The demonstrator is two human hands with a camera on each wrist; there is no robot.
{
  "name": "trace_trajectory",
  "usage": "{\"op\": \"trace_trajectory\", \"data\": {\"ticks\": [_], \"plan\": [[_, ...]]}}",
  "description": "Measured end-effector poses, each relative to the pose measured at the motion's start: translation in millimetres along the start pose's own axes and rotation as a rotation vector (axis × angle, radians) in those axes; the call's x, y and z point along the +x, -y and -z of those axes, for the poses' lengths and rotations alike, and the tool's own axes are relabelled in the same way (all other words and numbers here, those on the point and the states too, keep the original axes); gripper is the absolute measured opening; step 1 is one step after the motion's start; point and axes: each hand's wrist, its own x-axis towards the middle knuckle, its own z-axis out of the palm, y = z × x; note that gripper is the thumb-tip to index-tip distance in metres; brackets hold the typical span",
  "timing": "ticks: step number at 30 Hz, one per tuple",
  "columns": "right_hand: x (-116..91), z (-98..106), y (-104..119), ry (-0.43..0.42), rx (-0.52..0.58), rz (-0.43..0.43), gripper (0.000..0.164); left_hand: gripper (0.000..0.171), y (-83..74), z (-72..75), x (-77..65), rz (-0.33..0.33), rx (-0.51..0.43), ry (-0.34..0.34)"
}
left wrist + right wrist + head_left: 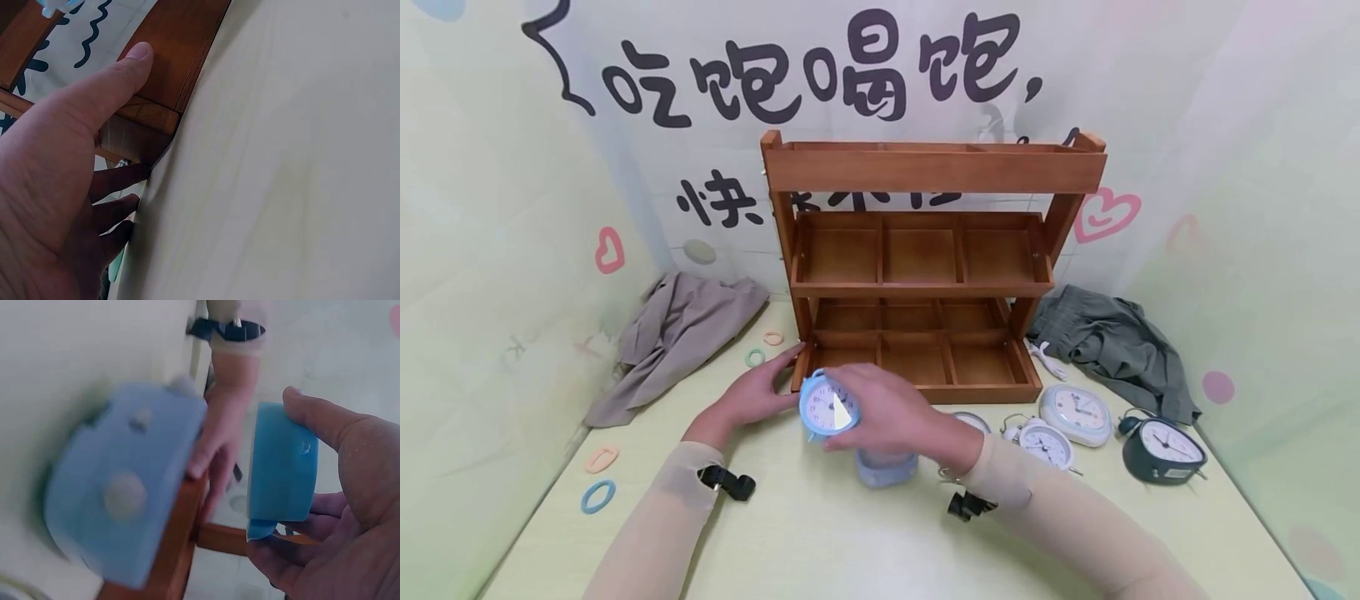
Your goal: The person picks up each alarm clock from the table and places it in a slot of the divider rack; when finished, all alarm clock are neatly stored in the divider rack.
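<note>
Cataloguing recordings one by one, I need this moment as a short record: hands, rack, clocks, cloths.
Rack: brown wood, three tiers, divided
Right hand: holds light-blue clock near the rack's front
Left hand: touches the rack's front left corner
Clocks at right: round white clock, oblong white clock, dark clock
Partly covered: pale-blue clock
Unclear: rimmed item, mostly hidden
Cloths: taupe cloth left of rack, gray cloth right

Partly blocked, partly smeared views
Right fingers (856, 380) blurred in head view. Lavender-blue object (886, 473): top hidden there, smeared in right wrist view. Glare covers part of light-blue clock's (828, 405) dial. Another clock (973, 421) sits mostly hidden behind right forearm (1045, 500); that and left forearm (658, 517) run off bottom edge. Rack (936, 172) blocks some wall lettering (730, 198); left wrist view crops the rack.
</note>
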Motion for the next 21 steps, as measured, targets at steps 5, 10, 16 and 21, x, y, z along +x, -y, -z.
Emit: {"op": "trace_trajectory", "data": {"ticks": [5,10,16,21], "plan": [[16,23,-10,-0.044,-0.036,0.006,0.106,0.110,0.3,-0.4,-1.0,0.010,-0.015,-0.004],[33,36,-19,-0.081,-0.072,0.021,0.105,0.108,-1.0,-1.0,-0.9,0.014,-0.020,-0.007],[56,37,-31,-0.081,-0.137,0.027,0.105,0.106,-2.0,-1.2,0.4,0.008,-0.008,-0.010],[73,27,-40,-0.049,-0.149,-0.016,0.104,0.107,-3.5,-0.5,0.5,0.007,-0.013,-0.014]]}}
